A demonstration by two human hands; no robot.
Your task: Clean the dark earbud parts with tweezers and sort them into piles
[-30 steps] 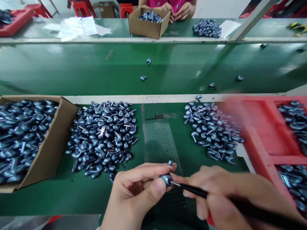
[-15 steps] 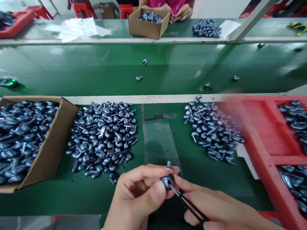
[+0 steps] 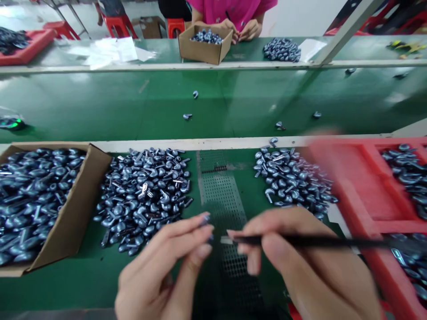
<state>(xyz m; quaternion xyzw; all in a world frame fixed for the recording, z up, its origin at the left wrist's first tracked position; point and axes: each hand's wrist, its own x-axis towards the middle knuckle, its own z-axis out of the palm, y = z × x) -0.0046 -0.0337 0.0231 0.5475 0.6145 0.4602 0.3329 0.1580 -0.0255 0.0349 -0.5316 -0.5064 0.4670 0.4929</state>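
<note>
My left hand (image 3: 163, 266) is blurred, its fingertips pinched around a small blue-grey earbud (image 3: 204, 219) that they mostly hide. My right hand (image 3: 300, 258) grips slim black tweezers (image 3: 333, 242) lying almost level. Their metal tip (image 3: 227, 240) points toward my left fingertips, with a gap between them. Both hands hang over a perforated metal strip (image 3: 222, 200) on the green bench. A heap of earbuds (image 3: 143, 191) lies just beyond my left hand, and another heap (image 3: 290, 180) lies beyond my right.
A cardboard box of earbuds (image 3: 78, 209) stands at the left, and a red tray (image 3: 367, 186) with earbuds sits at the right. A few earbuds lie on the green belt (image 3: 100, 104). Beyond it, a co-worker in a pink top (image 3: 230, 9) sits behind a cardboard box (image 3: 203, 53).
My hands have moved apart, and the tweezers' tip has come away from the earbud. The tweezers have swung from slanting to nearly level, and the view has tilted slightly.
</note>
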